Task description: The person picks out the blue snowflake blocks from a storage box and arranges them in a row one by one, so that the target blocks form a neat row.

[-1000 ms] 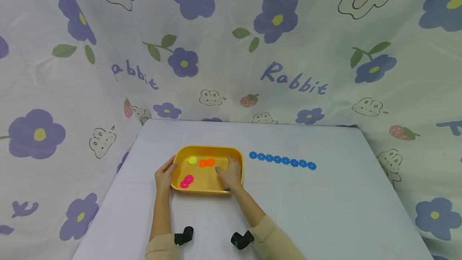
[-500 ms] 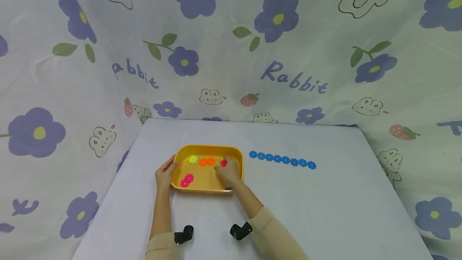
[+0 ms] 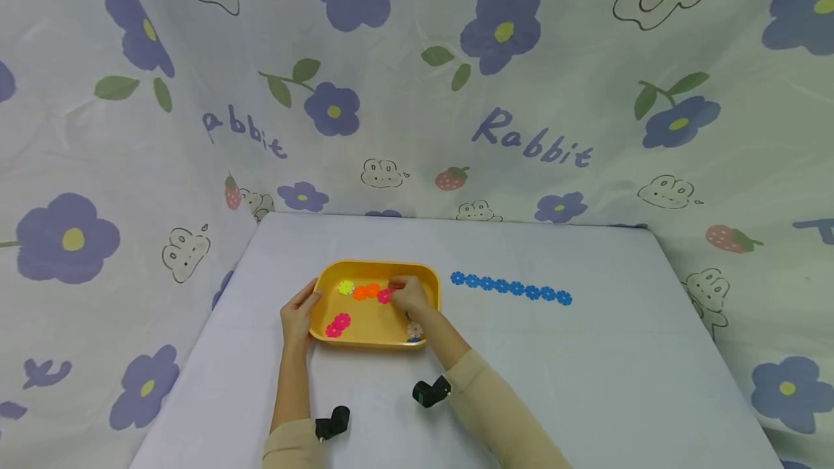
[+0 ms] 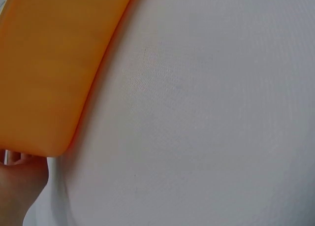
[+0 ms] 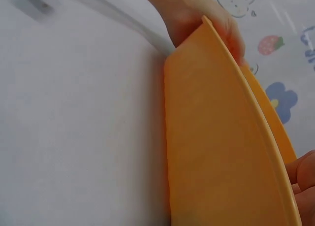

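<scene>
My left hand (image 3: 297, 315) grips the left end of the yellow plastic tray (image 3: 365, 342), thumb over the rim. Inside the tray, my right hand (image 3: 412, 298) has its fingers bent, the fingertips pinching at a pink flower-shaped interlocking disc (image 3: 385, 297). This disc sits right beside a pair of orange discs (image 3: 366, 292). To their left lies a yellow-green disc (image 3: 345, 287). Two overlapping pink discs (image 3: 337, 326) lie at the tray's front left. A pale disc (image 3: 414, 330) shows under the right wrist, with a bit of blue below it, partly hidden.
A row of several blue flower-shaped discs (image 3: 511, 287) lies on the white-covered table (image 3: 586, 368), right of the tray. A patterned curtain (image 3: 404, 93) hangs behind and at the sides. Small black wrist cameras (image 3: 430, 391) stick out over the table from both sleeves.
My right hand has moved left within the tray, along with the pink disc. The orange discs have shifted slightly left, and the pale disc has come into view. My left hand stays in place.
</scene>
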Demonstrator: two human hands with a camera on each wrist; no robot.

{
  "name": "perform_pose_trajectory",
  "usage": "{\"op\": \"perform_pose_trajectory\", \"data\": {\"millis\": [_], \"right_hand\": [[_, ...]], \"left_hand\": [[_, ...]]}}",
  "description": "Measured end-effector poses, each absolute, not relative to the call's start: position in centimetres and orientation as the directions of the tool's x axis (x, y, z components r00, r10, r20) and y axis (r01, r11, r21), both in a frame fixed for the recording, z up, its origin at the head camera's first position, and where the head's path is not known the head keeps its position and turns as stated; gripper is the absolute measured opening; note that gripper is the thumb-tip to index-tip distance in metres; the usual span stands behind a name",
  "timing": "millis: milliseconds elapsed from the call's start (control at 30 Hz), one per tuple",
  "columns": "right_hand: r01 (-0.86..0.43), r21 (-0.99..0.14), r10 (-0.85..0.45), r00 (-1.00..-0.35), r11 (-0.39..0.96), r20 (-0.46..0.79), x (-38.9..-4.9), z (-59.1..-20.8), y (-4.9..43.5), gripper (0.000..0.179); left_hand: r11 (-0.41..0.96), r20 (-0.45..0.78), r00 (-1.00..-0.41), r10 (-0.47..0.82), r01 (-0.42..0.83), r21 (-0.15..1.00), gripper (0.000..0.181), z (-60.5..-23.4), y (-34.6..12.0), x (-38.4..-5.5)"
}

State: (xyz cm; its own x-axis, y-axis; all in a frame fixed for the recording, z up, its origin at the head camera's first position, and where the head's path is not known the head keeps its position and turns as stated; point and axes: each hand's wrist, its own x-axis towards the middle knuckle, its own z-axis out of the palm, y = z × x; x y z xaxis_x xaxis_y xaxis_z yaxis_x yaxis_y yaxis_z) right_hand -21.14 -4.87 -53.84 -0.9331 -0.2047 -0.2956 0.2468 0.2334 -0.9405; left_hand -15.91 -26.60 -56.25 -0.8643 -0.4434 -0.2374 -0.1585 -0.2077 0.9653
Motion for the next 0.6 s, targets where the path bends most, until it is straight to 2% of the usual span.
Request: {"op": "perform_pose_trajectory", "data": {"millis": [167, 267, 333, 433, 533, 600], "right_hand": [[0.355, -0.930, -0.224, -0.902, 0.097, -0.368, -21.8, -54.2, -4.6, 0.040], [0.380, -0.922, -0.218, -0.896, 0.071, -0.386, -21.9, -54.1, -4.3, 0.038], [0.341, -0.933, -0.196, -0.913, 0.113, -0.357, -21.8, -53.9, -4.1, 0.035], [0.224, -0.944, -0.157, -0.951, 0.244, -0.266, -21.4, -53.5, -3.7, 0.032], [0.136, -0.919, -0.127, -0.972, 0.369, -0.195, -20.9, -52.9, -3.4, 0.031], [0.110, -0.907, -0.119, -0.978, 0.406, -0.171, -20.6, -52.5, -3.2, 0.031]], "left_hand": [[-0.214, -0.240, -0.870, -0.430, -0.160, 0.964, 0.047, -56.1, -26.4, -15.7], [-0.225, -0.246, -0.868, -0.432, -0.160, 0.961, 0.048, -56.0, -26.3, -15.7], [-0.226, -0.244, -0.868, -0.433, -0.157, 0.961, 0.047, -56.1, -26.3, -15.7], [-0.223, -0.247, -0.864, -0.438, -0.161, 0.961, 0.047, -56.1, -26.3, -15.7], [-0.224, -0.252, -0.858, -0.447, -0.165, 0.960, 0.047, -56.1, -26.4, -15.7], [-0.226, -0.252, -0.859, -0.446, -0.164, 0.960, 0.047, -56.1, -26.4, -15.7]]}}
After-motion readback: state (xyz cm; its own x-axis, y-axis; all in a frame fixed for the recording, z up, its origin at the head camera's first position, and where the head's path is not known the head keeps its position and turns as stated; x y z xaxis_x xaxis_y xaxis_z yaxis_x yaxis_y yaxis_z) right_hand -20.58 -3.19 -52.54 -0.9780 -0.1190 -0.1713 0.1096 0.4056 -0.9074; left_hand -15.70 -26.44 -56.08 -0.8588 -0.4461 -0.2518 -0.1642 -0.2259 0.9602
